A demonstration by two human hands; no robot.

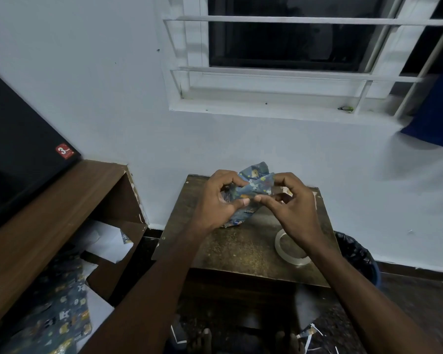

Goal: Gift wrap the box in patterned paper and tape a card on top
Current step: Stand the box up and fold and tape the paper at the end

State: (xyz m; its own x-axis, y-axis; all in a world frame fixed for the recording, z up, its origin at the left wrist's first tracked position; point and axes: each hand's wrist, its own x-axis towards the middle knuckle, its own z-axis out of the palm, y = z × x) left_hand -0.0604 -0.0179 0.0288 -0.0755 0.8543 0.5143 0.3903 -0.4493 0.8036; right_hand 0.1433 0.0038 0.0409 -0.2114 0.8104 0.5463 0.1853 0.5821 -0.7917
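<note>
A small bundle of blue patterned wrapping paper (253, 185) is held above the far part of a small brown table (241, 246). The box under the paper cannot be seen. My left hand (220, 200) grips the bundle from the left, thumb and fingers curled round the paper. My right hand (289, 200) pinches the paper from the right, its thumb tip almost meeting the left thumb. A roll of clear tape (290, 247) lies flat on the table, just below my right wrist. No card is visible.
A brown shelf unit (49, 213) stands to the left with a black screen (18, 154) on it. More patterned paper (54, 318) and white sheets (105, 241) lie at lower left. A black-lined bin (356, 254) sits right of the table. The white wall and barred window (304, 54) are behind.
</note>
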